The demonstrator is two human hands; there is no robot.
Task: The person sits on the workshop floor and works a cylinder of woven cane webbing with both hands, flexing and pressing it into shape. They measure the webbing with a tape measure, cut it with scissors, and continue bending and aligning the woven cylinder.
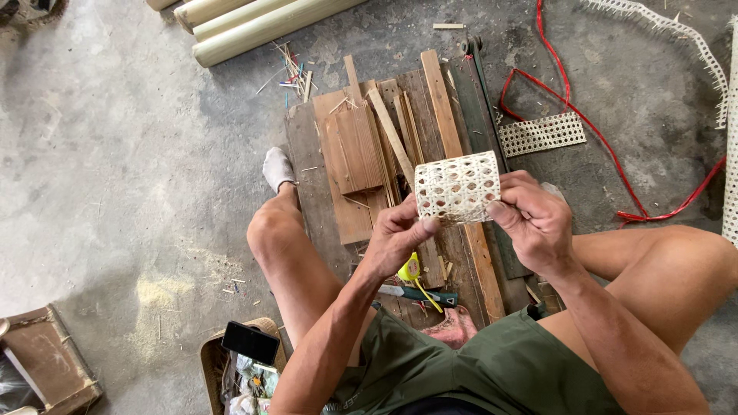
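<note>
We hold a woven cane sleeve point(458, 187) up in front of us, over the boards — our left hand point(396, 238) pinches its lower left edge between thumb and fingers, and our right hand point(534, 219) clamps its right end in a closed grip. The open hexagon weave already curls round into a short cylinder, so we judge the shaping well along; the loose strands at the lower edge look unfinished, though we cannot tell how the seam is joined.

Largest around us is the concrete floor point(115, 154), then 3 pale bamboo poles point(254, 27) at the top. Under the work lies a pile of wooden boards point(361, 154). A red cord point(607, 146) loops to the right, near a flat cane mesh strip point(542, 134). Below our hands sit a knife point(423, 293) and a yellow tape measure point(410, 269) — both well clear of the sleeve. A black phone point(250, 342) rests on a basket point(211, 361) at lower left.
</note>
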